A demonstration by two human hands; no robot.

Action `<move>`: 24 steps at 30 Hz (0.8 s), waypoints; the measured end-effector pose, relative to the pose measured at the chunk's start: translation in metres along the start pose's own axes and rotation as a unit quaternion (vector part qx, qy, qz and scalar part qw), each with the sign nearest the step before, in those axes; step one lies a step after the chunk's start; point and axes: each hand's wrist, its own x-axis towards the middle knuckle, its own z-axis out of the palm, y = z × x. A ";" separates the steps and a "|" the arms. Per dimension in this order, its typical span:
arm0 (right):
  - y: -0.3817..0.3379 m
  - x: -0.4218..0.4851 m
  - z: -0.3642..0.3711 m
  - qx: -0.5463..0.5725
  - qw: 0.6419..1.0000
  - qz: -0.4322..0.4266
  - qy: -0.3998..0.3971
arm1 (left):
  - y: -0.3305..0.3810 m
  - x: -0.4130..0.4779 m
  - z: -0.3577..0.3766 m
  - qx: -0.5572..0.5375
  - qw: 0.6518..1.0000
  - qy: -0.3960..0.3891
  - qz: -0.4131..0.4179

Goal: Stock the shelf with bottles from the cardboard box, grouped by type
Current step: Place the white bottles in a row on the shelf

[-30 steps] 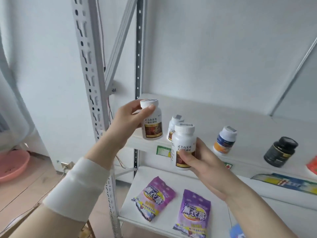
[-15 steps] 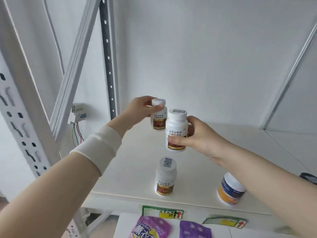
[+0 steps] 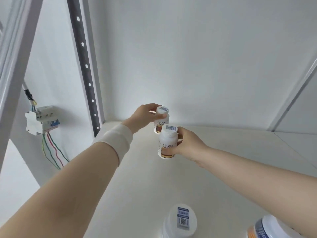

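My left hand (image 3: 145, 115) grips a white bottle with a brown label (image 3: 163, 119) by its cap, far back on the white shelf board (image 3: 223, 160), near the back wall. Just in front of it, my right hand (image 3: 188, 143) holds an identical white bottle (image 3: 167, 141) around its side; whether its base touches the board I cannot tell. A third bottle of the same kind (image 3: 180, 222) stands at the shelf's front, seen from above. The cardboard box is out of view.
A white bottle with a blue and orange label (image 3: 269, 228) stands at the front right under my right forearm. A perforated upright post (image 3: 84, 66) rises at the left rear. A breaker box (image 3: 41, 121) with coloured wires hangs on the left wall.
The view has moved closer and higher over the shelf. Both hands have carried their bottles further back toward the wall, the left one ahead of the right.
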 end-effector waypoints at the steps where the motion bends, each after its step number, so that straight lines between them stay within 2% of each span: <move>1: 0.000 0.006 0.000 -0.001 1.000 -0.001 0.005 | -0.001 0.002 0.000 0.003 1.000 -0.005 -0.001; 6: 0.004 0.028 -0.004 -0.018 1.000 0.007 0.018 | -0.001 0.012 0.007 0.010 1.000 -0.027 -0.002; 21: 0.018 0.045 0.004 -0.006 0.999 0.036 0.019 | -0.013 0.029 0.016 0.045 0.999 -0.024 -0.011; 24: 0.018 0.044 0.003 -0.007 0.999 0.049 0.000 | -0.012 0.029 0.017 0.060 0.997 -0.034 -0.017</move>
